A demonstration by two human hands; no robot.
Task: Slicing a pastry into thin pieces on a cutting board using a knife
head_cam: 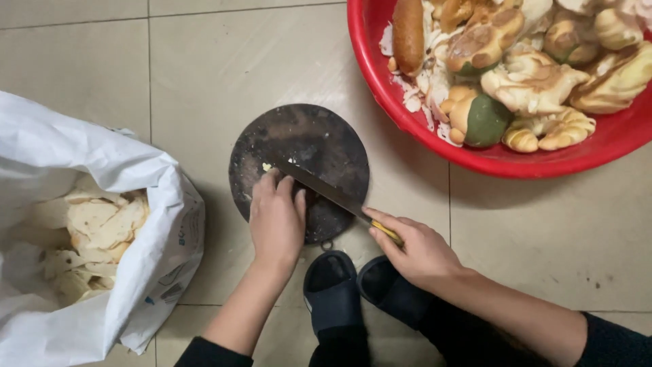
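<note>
Right hand gripping knife

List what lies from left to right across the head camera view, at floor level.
White sack of bread pieces → left hand on the round dark chopping board → knife → right hand gripping its yellow handle → red basin of bread rolls.

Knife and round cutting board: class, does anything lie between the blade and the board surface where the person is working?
Only the left hand, which rests flat on the cutting board beside the knife. The blade lies over the board, held in the right hand. A small pale scrap sits near the tip. Whether anything lies under the left hand cannot be seen.
</note>
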